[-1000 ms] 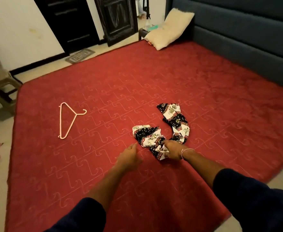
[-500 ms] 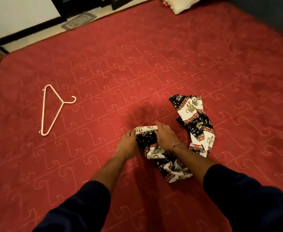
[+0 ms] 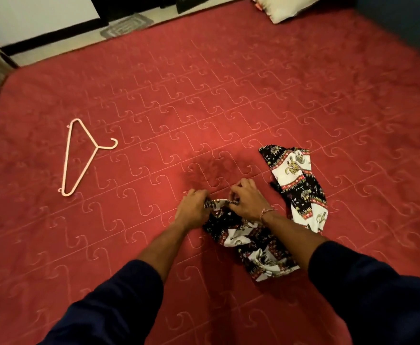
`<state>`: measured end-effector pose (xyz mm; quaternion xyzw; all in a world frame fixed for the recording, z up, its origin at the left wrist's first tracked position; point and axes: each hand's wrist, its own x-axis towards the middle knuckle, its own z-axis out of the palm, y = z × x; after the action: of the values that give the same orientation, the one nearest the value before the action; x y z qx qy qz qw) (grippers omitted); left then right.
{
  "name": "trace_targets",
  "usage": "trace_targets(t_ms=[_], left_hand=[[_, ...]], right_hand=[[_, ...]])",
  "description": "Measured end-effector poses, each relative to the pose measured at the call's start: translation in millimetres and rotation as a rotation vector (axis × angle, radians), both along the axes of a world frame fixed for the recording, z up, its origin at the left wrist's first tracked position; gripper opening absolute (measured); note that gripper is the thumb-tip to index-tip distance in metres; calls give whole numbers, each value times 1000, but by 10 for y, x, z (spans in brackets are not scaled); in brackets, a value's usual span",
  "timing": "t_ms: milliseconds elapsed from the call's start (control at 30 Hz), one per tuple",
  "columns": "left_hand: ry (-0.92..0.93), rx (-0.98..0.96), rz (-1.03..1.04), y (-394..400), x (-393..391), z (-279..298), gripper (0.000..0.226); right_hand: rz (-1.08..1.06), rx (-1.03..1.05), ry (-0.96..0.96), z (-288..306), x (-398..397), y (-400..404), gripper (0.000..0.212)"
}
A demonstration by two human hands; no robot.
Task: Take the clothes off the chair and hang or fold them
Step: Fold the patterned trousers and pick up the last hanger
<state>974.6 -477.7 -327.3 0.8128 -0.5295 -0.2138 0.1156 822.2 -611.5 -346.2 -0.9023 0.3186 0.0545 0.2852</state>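
A crumpled black, white and red printed garment (image 3: 293, 185) lies on the red quilted bed (image 3: 204, 95), bent in a U shape. My left hand (image 3: 192, 206) and my right hand (image 3: 247, 199) both pinch one bunched end of it, close together, fingers curled round the fabric edge. The other end lies loose to the right of my right hand. A pale pink plastic hanger (image 3: 79, 158) lies flat on the bed well to the left, untouched.
A cream pillow (image 3: 288, 6) sits at the bed's far right corner beside a dark blue headboard (image 3: 402, 23). Pale floor, a small mat (image 3: 126, 24) and dark doors lie beyond the far edge. Part of a chair shows at the far left.
The view has tilted down and closer. My hands went from resting on the garment to both gripping its near end, bunching the fabric between them.
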Motion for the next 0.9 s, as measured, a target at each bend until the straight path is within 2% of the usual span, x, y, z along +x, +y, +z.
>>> trace_targets(t_ms=[100, 167, 267, 333, 400, 500, 600, 667, 733, 800, 900], left_hand=[[-28, -31, -77, 97, 66, 297, 18], [-14, -28, -117, 192, 98, 560, 25], [164, -77, -63, 290, 92, 1070, 35], [313, -131, 11, 386, 72, 1507, 28], [450, -147, 24, 496, 81, 1962, 34], [542, -173, -14, 787, 30, 2694, 32], [430, -261, -103, 1064, -12, 3362, 30], [350, -281, -143, 1299, -18, 3770, 32], [250, -276, -193, 1517, 24, 4122, 31], [133, -283, -221, 1808, 87, 4472, 24], [-64, -360, -204, 2195, 202, 4933, 34]], right_hand=[[33, 177, -108, 454, 6, 42, 12], [8, 249, -191, 827, -4, 92, 16], [-54, 200, -382, 1391, -10, 191, 29], [-59, 152, -457, 1830, -38, 328, 24], [-73, 136, -499, 2284, -74, 455, 22], [-124, 107, -555, 2990, -206, 708, 22], [-121, 60, -583, 3654, -313, 920, 10], [-81, -20, -595, 4085, -383, 1097, 25], [-55, -83, -624, 4478, -433, 1248, 29], [-39, -113, -684, 4883, -482, 1455, 22], [-12, -191, -774, 5421, -518, 1740, 15]])
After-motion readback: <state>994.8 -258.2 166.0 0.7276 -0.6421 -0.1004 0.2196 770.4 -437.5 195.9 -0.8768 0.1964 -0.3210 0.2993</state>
